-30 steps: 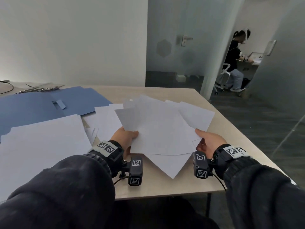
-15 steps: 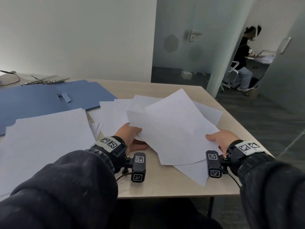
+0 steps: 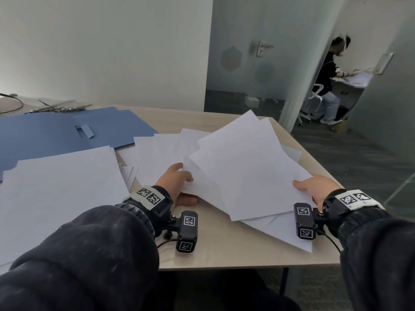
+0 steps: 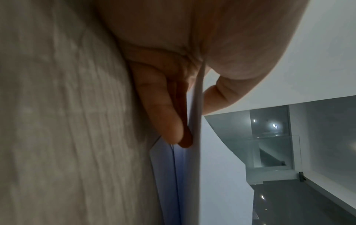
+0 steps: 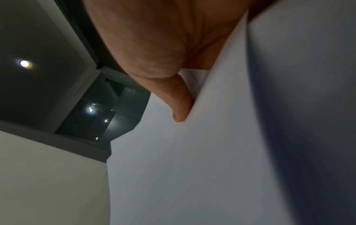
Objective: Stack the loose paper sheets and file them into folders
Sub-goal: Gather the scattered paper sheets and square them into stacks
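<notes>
On the pale tabletop lie open blue folders and a big paper stack, while the left hand and right hand each pinch opposite edges of a skewed sheaf of loose sheets, seemingly lifted slightly.
</notes>
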The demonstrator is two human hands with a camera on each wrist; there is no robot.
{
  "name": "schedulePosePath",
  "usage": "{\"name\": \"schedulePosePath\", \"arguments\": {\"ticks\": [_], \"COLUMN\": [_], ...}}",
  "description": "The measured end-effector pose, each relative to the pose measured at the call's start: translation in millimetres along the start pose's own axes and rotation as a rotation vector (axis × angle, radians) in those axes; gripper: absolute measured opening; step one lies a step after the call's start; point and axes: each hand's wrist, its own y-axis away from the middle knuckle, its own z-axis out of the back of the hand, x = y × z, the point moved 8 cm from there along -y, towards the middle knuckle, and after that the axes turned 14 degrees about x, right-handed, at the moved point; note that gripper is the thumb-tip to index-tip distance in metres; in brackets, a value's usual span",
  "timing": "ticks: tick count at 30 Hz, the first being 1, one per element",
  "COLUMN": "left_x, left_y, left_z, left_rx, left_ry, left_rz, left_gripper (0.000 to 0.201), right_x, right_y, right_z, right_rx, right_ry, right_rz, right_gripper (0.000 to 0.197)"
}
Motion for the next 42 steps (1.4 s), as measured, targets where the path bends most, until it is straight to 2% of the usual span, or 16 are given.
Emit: {"name": "schedulePosePath", "arguments": {"ticks": [2,3,6,9,12,15,17,20,23,26,28,30,34,38,42], "left_x": [-1.8,-3.6,-5.0,-3.0,-4.4,-6.3,-9.8,-13.6,-14.5,-11.5,-8.9,-6.2,-2.0,-0.6,-2.8], "left_y": [-2.2,-4.0,-8.1,-8.5,-8.0,-12.5,-10.7,-8.2,-7.4,-9.8,-11.3,-14.4,-15.0,-14.8,-15.6], "left_z": [6.2,8.5,7.3,4.4,3.2,6.9,5.8,4.0,4.0,4.3,4.1,2.9,-0.5,-0.7,0.8], "left_rx": [-0.054,-0.065,-0.017,0.061,0.090,0.060,0.049,0.050,0.067,0.102,0.132,0.178,0.230,0.263,0.249], "left_ry": [-0.084,-0.162,-0.314,-0.394,-0.439,-0.471,-0.527,-0.569,-0.553,-0.554,-0.561,-0.555,-0.576,-0.544,-0.527], "left_rz": [-0.004,-0.005,0.022,0.047,0.024,-0.014,-0.062,-0.134,-0.179,-0.179,-0.162,-0.139,-0.128,-0.133,-0.137], "left_gripper": [0.015,0.011,0.020,0.027,0.025,0.028,0.022,0.018,0.011,0.010,0.009,0.009,0.026,0.015,0.011], "right_x": [-3.3,-3.8,-1.1,4.6,5.4,7.2,6.6,6.7,7.4,9.6,14.7,23.5,39.2,48.2,51.6], "right_y": [2.1,3.4,7.7,6.5,-1.2,3.2,5.9,3.1,-2.4,-5.4,-7.0,-7.4,-3.2,-8.1,-10.7], "right_z": [-2.2,-4.1,-11.1,-12.6,-13.0,-29.2,-38.7,-38.0,-30.3,-23.3,-21.3,-22.9,-38.5,-55.5,-74.6], "right_rx": [0.054,0.079,0.111,0.034,-0.014,0.058,0.105,0.083,0.028,-0.008,-0.034,-0.034,0.049,0.124,0.192], "right_ry": [-0.057,-0.066,-0.124,-0.119,-0.162,-0.210,-0.193,-0.050,0.109,0.115,0.202,0.397,0.621,0.788,0.882], "right_rz": [-0.017,-0.019,0.039,0.101,0.142,0.110,0.084,0.075,0.051,0.064,0.067,0.058,-0.014,-0.073,-0.032], "right_gripper": [0.025,0.023,0.018,0.011,0.014,0.006,0.008,0.014,0.033,0.046,0.045,0.045,0.051,0.062,0.068]}}
